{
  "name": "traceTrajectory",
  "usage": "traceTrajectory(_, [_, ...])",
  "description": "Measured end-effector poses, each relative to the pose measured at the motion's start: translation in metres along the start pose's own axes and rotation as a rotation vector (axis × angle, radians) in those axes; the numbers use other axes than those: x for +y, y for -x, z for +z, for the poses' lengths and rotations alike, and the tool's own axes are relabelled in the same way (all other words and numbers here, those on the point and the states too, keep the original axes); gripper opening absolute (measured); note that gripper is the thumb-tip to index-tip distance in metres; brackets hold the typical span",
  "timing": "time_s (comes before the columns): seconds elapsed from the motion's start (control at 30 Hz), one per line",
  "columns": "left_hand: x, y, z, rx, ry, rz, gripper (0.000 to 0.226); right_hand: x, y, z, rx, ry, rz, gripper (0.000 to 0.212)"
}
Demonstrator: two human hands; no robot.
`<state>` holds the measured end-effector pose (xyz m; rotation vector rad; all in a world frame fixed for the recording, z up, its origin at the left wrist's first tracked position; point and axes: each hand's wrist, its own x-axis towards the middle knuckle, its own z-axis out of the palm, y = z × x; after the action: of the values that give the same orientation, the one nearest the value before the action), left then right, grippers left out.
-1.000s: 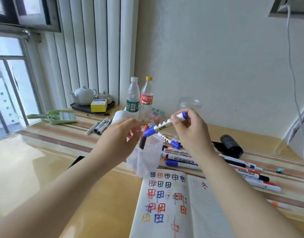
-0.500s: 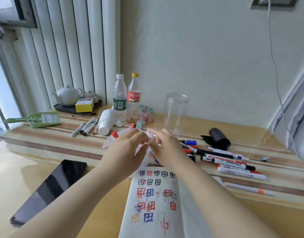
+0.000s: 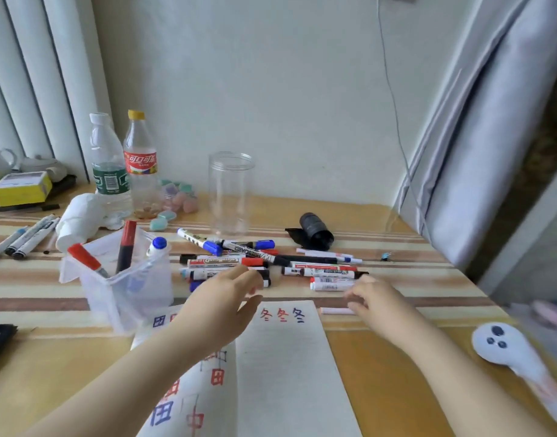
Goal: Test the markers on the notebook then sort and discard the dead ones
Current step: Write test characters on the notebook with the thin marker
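The open notebook (image 3: 286,357) lies at the near edge, with red and blue test characters on both pages. Behind it is a pile of several whiteboard markers (image 3: 270,263). A clear plastic bin (image 3: 126,291) at left holds three markers: a red one (image 3: 85,258), a dark red one (image 3: 126,247) and a blue-capped one (image 3: 157,244). My left hand (image 3: 220,307) hovers with relaxed fingers over the notebook's top edge, holding nothing. My right hand (image 3: 378,302) is blurred, and its fingertips reach the end of a pale marker (image 3: 333,310) beside the notebook's top right corner.
A tall clear jar (image 3: 229,193) stands behind the pile, with two bottles (image 3: 126,171) and pastel erasers to its left. A black roll (image 3: 315,231) lies at right. Three markers (image 3: 28,234) lie far left near crumpled tissue (image 3: 78,219). A white ghost-shaped item (image 3: 507,348) rests at the right edge.
My right hand no longer holds the blue-capped marker, and a blue-capped marker now stands in the bin. Both hands dropped towards the notebook, the right one moving right. The view tilted down and right.
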<state>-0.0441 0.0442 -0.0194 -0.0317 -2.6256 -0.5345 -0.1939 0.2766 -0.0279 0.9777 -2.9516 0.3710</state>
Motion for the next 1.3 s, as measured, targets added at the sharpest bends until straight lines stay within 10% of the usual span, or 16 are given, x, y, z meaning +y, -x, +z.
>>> traceTrajectory(0.5, [0.003, -0.002, 0.012, -0.004, -0.023, 0.097, 0.026, -0.074, 0.005, 0.008, 0.318, 0.213, -0.526, 0.015])
traceTrajectory(0.8, [-0.03, 0.033, -0.013, -0.212, -0.152, -0.072, 0.02, -0.116, 0.005, 0.036, 0.033, 0.065, -0.534, 0.027])
traceTrajectory(1.17, [-0.046, 0.053, -0.011, -0.23, -0.206, 0.13, 0.059, -0.134, 0.012, 0.052, 0.146, 0.068, -0.644, 0.051])
traceTrajectory(1.3, [-0.042, 0.046, -0.007, -0.327, -0.244, 0.049, 0.033, -0.137, 0.011, 0.053, 0.009, 0.015, -0.59, 0.054])
